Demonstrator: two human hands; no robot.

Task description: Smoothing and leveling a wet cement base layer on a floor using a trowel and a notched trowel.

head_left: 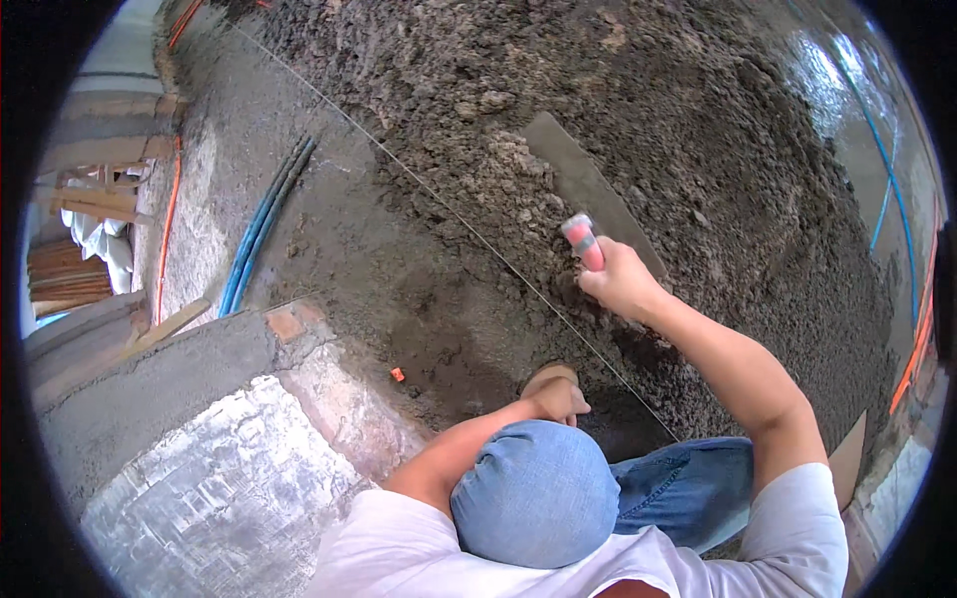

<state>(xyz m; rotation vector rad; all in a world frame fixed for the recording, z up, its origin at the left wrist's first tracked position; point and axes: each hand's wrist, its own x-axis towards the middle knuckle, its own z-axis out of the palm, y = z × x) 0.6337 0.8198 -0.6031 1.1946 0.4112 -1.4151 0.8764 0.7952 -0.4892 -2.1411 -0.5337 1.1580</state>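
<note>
My right hand (623,279) is wrapped round the pink handle (588,251) of a plastering trowel. The trowel's long grey blade (593,184) lies flat against rough wet mortar (698,149), slanting up and to the left. Low in the middle, near my bent knee, my left hand (560,396) is closed with its fingers curled. Whatever it may hold is hidden. A tan rounded thing (546,375), too covered to name, shows right behind it. Between my two hands a thin taut string (478,234) crosses diagonally above the mortar.
Blue and dark pipes (261,229) rise from the smoother grey surface at left, beside an orange conduit (169,219). A small orange piece (398,375) lies left of my left hand. Whitish-spattered ground (219,488) is at lower left. Blue tubing (892,179) and orange conduit (915,339) run along the right.
</note>
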